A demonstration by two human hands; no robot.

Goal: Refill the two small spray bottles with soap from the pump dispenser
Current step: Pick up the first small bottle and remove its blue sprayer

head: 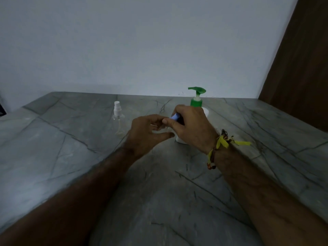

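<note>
A clear small spray bottle (118, 119) with a white spray top stands upright on the grey marble counter (71, 157), left of my hands. My left hand (147, 134) curls around a second clear small bottle (162, 127), which is mostly hidden by my fingers. My right hand (190, 126) pinches that bottle's bluish-white spray cap (174, 117) at its top. Behind my right hand stands the white pump dispenser (196, 102) with a green collar and green pump head; its body is largely hidden.
A plain white wall rises behind the counter. A brown wooden panel (301, 68) stands at the far right. A yellow and beaded thread band (223, 144) is tied on my right wrist. The counter's left edge drops off near the far left.
</note>
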